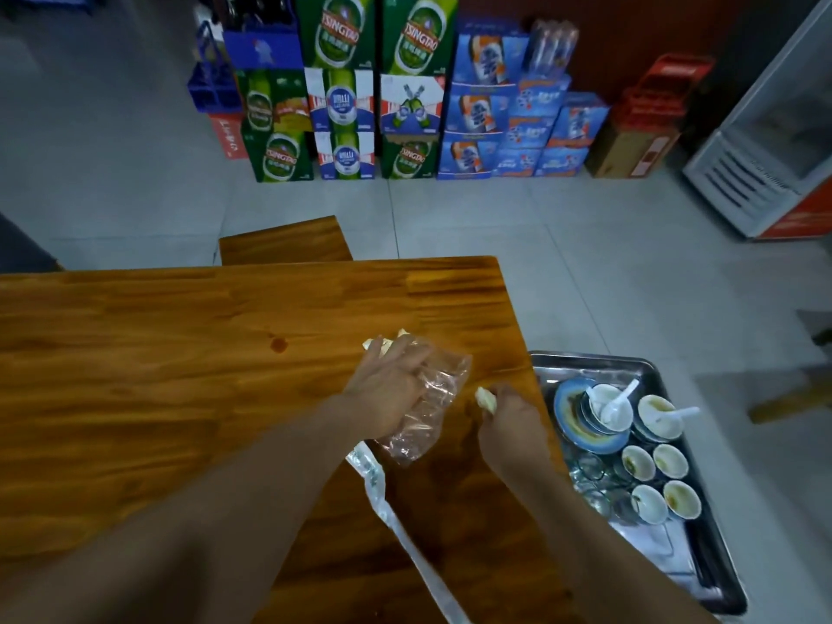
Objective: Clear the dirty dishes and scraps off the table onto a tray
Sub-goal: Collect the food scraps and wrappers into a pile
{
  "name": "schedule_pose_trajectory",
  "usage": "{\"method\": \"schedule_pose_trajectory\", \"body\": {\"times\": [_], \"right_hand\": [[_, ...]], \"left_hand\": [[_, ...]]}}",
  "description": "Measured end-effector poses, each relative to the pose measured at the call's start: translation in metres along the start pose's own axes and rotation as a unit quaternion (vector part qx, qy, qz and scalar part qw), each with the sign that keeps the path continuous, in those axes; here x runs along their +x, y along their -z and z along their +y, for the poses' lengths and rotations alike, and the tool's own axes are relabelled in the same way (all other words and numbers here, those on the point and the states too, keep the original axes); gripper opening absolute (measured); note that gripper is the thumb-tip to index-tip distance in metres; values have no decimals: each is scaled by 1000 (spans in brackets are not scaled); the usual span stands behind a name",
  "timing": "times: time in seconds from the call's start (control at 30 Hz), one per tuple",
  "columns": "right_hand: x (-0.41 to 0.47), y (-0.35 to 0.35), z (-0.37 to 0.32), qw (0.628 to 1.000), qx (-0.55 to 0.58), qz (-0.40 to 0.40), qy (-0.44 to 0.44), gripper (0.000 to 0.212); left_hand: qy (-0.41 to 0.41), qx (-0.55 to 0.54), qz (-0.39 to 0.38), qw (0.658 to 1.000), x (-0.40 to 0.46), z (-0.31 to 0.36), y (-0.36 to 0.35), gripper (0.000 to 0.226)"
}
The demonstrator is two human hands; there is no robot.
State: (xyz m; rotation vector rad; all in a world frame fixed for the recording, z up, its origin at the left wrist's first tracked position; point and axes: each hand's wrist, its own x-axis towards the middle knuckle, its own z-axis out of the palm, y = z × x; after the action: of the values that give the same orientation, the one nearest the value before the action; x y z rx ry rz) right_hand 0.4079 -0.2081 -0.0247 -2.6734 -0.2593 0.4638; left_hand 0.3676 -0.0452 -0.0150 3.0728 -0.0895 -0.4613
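Left hand (391,389) is laid over a crumpled clear wrapper (432,407) on the counter (180,353), fingers bent around it, with pale scraps (382,344) showing past the fingertips. Right hand (508,421) is held just beside it near the counter's edge, and a small pale scrap (486,400) is pinched between its fingertips. A long strip of plastic (396,511) is seen trailing from under the wrapper toward the near edge.

Most of the task appears to be done. A steel tray (653,367) below the counter's right edge is already loaded: a stack of plates (572,421), bowls (657,416) with white spoons (621,403), small dipping cups (671,461) and some glasses (590,470). No dishes are seen on the counter; only the wrapper, strip and scraps seem left to be moved, along with a small dark stain (279,344).

The wrapper looks thin, glossy and creased, likely light and springy. The scraps look soft and small, though they are too blurred to be identified.
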Motion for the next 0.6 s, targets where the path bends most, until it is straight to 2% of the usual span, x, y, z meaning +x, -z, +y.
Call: {"method": "schedule_pose_trajectory", "body": {"times": [0.13,0.17,0.23,0.3,0.47,0.6], "right_hand": [[10,-8,6,1000,16,-9,6,28],[12,-10,6,1000,22,-10,6,28],[16,-12,7,1000,28,-12,6,27],[20,-15,7,1000,22,-11,8,26],[20,-19,9,1000,11,-7,3,27],[16,-15,10,1000,14,1,-8,25]], "left_hand": [[-5,27,-43,999,19,-5,-18,68],[-6,30,-44,999,22,-5,-21,71],[-6,29,-27,999,29,-3,-24,71],[-6,30,-13,999,34,2,-23,60],[-4,0,-16,1000,36,11,-25,47],[9,-58,44,997,17,11,-12,67]]}}
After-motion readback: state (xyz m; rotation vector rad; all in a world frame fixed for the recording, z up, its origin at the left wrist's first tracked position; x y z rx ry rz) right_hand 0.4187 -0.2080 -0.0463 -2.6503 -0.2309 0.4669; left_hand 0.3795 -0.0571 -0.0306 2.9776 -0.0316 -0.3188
